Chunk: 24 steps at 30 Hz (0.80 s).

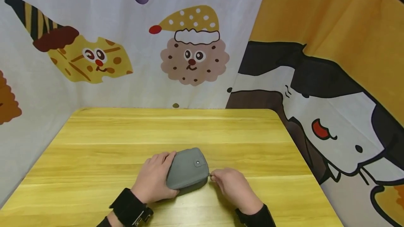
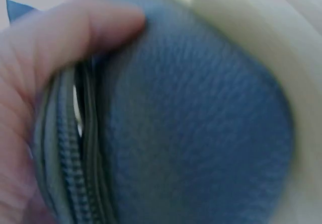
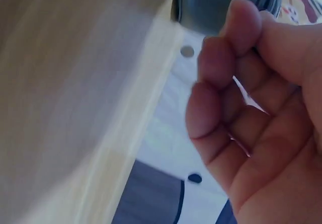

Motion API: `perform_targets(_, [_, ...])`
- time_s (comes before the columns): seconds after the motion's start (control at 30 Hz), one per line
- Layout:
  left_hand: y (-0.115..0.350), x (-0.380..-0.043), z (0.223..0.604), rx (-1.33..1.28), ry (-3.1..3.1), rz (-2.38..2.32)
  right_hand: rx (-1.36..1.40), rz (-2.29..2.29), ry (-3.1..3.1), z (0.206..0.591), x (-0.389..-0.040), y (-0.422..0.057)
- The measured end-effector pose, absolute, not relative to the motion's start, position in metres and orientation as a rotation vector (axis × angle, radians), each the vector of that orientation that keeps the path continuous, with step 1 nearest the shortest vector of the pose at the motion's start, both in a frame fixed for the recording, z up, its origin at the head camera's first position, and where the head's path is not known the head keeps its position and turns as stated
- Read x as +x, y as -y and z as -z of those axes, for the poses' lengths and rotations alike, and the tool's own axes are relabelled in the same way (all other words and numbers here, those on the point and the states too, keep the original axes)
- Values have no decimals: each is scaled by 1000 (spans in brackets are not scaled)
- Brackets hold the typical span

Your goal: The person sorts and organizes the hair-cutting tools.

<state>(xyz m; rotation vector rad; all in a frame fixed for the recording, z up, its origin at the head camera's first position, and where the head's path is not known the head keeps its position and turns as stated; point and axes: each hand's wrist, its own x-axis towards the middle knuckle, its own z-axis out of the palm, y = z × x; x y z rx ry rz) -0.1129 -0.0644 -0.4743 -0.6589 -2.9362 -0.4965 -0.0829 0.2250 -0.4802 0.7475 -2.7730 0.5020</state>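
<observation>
A grey zippered pouch [image 1: 186, 171] with a snap tab [image 1: 197, 163] is held a little tilted at the front middle of the table. My left hand [image 1: 156, 178] grips its left side, thumb at the near edge and fingers over the far one. In the left wrist view, the pebbled side of the pouch [image 2: 201, 118] fills the middle, and rows of zipper teeth [image 2: 70, 153] run beside a narrow gap. At the right corner, my right hand [image 1: 231, 186] pinches the small zipper pull [image 1: 209, 174] between thumb and forefinger; its other fingers curl in the right wrist view.
Beneath the pouch lies a yellow wood-grain table [image 1: 110, 139] with rounded far corners. A cartoon-printed curtain [image 1: 189, 94] hangs behind the table and along its sides. Black bands [image 1: 129, 206] wrap both wrists.
</observation>
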Motion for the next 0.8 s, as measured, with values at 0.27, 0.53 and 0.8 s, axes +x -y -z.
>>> perform_targets(0.27, [36,-105,472,-434,2953,460,840,-436,2689,486,-80,-202])
perform_targets(0.53, [62,-93,458,-826,3116,837,518,-593,2834,485,-82,-214])
perform_targets(0.8, [57,-85,460,-957,3078,792,518,-491,2865,482,-85,-220])
